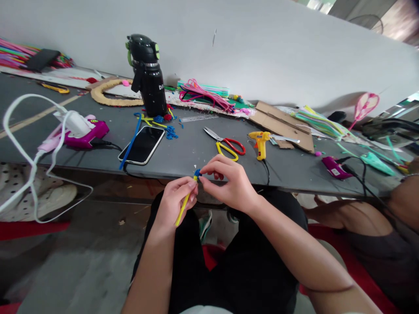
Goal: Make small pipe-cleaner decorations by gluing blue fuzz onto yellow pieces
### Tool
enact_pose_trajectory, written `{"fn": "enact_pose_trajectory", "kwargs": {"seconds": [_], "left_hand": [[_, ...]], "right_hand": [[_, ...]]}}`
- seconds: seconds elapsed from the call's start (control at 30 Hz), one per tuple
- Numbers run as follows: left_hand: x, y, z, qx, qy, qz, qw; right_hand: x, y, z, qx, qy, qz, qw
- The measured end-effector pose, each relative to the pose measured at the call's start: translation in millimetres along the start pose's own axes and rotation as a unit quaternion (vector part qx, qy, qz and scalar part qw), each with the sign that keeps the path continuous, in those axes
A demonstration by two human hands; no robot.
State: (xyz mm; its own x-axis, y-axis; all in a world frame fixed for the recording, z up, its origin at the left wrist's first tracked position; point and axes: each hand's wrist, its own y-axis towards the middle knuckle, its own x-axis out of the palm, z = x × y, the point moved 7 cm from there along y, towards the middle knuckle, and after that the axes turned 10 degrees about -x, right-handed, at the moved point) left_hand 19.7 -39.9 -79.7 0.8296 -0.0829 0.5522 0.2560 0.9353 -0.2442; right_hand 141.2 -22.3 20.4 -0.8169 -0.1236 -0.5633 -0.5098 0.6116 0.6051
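Observation:
My left hand (178, 196) is closed around a yellow pipe cleaner (182, 210), its free end pointing down toward me. At the upper end of that stem sits a small blue pipe-cleaner piece (197, 173). The thumb and index finger of my right hand (229, 181) pinch this blue piece. Both hands are just in front of the table edge, above my lap. Beyond them on the table lie scissors (225, 144) with one red and one yellow handle, and a yellow hot glue gun (261, 144).
A phone (144, 146) with a blue pipe cleaner (132, 141) across it lies left, before a black bottle (149, 78). Blue and yellow scraps (170, 132) are beside it. Purple power adapters (87, 134) trail cables. Cardboard (281, 126) is at the back; another person's arm (353, 216) is at right.

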Motion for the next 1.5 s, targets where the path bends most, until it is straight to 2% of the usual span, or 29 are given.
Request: {"fn": "enact_pose_trajectory", "kwargs": {"seconds": [0.3, 0.53, 0.8, 1.5], "left_hand": [[-1.0, -1.3, 0.3, 0.001, 0.002, 0.003, 1.0], [1.8, -2.4, 3.1, -0.002, -0.025, -0.012, 1.0], [1.3, -2.8, 2.5, -0.001, -0.032, -0.014, 0.999], [0.3, -2.3, 0.5, 0.011, -0.019, -0.018, 1.0]], "right_hand": [[-0.5, 0.3, 3.8, 0.023, 0.022, -0.006, 0.999], [-11.3, 0.3, 9.3, 0.044, 0.036, 0.03, 0.998], [1.5, -1.2, -1.4, 0.005, 0.04, 0.022, 0.999], [3.0, -1.1, 3.2, 0.037, 0.041, 0.015, 0.998]]}}
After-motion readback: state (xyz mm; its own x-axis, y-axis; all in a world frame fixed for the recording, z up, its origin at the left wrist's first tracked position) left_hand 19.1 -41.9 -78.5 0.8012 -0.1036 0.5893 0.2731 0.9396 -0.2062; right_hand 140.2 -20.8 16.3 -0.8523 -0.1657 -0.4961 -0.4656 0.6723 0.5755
